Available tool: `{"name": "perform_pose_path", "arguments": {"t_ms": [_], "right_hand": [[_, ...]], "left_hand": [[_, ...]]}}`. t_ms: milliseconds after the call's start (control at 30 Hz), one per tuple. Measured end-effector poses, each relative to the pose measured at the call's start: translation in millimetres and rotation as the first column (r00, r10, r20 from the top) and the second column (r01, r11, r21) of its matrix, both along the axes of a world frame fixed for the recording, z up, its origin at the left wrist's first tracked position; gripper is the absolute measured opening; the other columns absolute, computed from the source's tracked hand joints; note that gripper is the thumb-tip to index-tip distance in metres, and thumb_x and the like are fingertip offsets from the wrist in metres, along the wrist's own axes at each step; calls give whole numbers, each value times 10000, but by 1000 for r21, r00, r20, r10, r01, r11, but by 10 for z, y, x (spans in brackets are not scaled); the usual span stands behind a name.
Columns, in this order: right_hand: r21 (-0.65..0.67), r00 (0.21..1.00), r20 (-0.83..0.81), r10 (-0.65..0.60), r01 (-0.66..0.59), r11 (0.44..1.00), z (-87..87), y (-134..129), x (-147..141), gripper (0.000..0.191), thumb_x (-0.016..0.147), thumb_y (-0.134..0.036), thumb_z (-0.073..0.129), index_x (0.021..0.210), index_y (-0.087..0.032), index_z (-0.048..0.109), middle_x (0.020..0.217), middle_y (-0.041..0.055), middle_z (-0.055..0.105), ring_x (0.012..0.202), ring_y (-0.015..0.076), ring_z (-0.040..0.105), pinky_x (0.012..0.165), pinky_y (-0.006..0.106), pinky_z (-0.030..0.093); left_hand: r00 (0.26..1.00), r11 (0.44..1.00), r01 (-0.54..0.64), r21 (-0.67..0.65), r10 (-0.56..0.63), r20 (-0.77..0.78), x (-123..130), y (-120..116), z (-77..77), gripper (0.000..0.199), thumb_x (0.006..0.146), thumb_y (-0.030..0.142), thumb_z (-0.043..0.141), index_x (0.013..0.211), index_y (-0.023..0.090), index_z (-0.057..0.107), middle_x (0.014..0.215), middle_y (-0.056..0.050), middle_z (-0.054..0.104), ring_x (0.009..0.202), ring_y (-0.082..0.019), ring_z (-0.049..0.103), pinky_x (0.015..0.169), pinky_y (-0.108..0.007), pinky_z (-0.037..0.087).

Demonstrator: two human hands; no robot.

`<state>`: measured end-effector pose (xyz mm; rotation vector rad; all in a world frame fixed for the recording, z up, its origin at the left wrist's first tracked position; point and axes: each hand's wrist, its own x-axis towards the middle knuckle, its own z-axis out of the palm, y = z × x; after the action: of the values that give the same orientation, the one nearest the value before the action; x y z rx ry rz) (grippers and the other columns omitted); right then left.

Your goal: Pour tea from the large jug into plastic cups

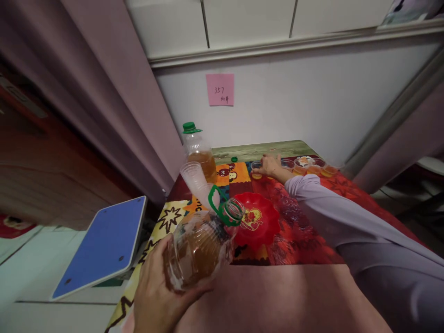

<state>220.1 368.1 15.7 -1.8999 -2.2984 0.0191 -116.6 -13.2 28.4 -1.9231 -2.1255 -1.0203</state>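
Observation:
My left hand (157, 282) is wrapped round a clear plastic bottle (199, 252) of amber liquid, tilted to the right. Its uncapped neck has a green handle and lies over the edge of a red scalloped dish (258, 222). Across the table, my right hand (271, 165) has its fingers round a small clear cup (256, 170) holding a little amber liquid. More clear cups (314, 170) with amber liquid stand to the right, beyond my right forearm. A stack of clear cups (196, 178) leans beside the second bottle.
A second bottle (203, 159) with a green cap stands at the table's back left. A loose green cap (234, 159) lies near the back edge. A blue board (104, 245) is left of the table, and a white wall (263, 101) rises behind.

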Motion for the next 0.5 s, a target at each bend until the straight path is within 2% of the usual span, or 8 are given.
{"name": "perform_pose_path", "arguments": {"t_ms": [67, 167, 233, 300, 400, 500], "right_hand": [[-3, 1000, 3, -5, 5, 1000, -12, -9, -3, 536, 885, -634, 717, 1078, -140, 796, 1404, 225, 681, 1380, 422, 550, 1237, 710, 216], [-6, 1000, -3, -16, 16, 1000, 18, -55, -3, 571, 884, -665, 712, 1091, -140, 796, 1363, 239, 701, 1359, 438, 567, 1233, 715, 224], [26, 999, -27, -21, 22, 999, 90, -109, -18, 646, 889, -680, 705, 1204, -120, 764, 1382, 261, 686, 1378, 457, 552, 1219, 723, 241], [96, 996, -90, 23, -14, 995, 209, -196, -72, 680, 914, -640, 704, 1327, -100, 708, 1418, 269, 667, 1398, 448, 543, 1213, 688, 279], [204, 934, -249, 255, -207, 957, 425, -426, -264, 498, 974, -485, 692, 1321, -130, 728, 1354, 209, 725, 1297, 356, 636, 1147, 509, 422], [276, 786, -359, 503, -425, 862, 573, -763, -568, 292, 1012, -404, 647, 1136, -197, 813, 1146, 122, 797, 1068, 269, 716, 972, 382, 511]], "left_hand": [[1000, 1000, 6, -15, -6, 11, -1, -9, 5, 1248, 475, 864, 869, 1511, 265, 513, 1412, -173, 685, 1236, -441, 684, 1035, -590, 567], [999, 999, -29, 29, 28, 41, 47, -10, 14, 1259, 463, 902, 839, 1492, 250, 526, 1397, -178, 689, 1235, -444, 685, 1054, -605, 552], [998, 998, -40, 47, 38, 56, 87, -8, 24, 1257, 466, 917, 824, 1484, 241, 528, 1385, -179, 694, 1237, -440, 687, 1061, -601, 550], [998, 998, -29, 50, 26, 55, 116, -6, 37, 1247, 484, 906, 828, 1489, 235, 519, 1389, -179, 694, 1249, -433, 687, 1067, -590, 551], [1000, 997, 4, 72, -5, 15, 138, -3, 51, 1259, 503, 892, 837, 1508, 212, 502, 1397, -195, 689, 1247, -433, 692, 1064, -589, 557], [998, 994, 38, 103, -34, -44, 165, 2, 57, 1269, 528, 891, 832, 1525, 184, 490, 1384, -213, 691, 1237, -436, 697, 1051, -589, 565]]}}
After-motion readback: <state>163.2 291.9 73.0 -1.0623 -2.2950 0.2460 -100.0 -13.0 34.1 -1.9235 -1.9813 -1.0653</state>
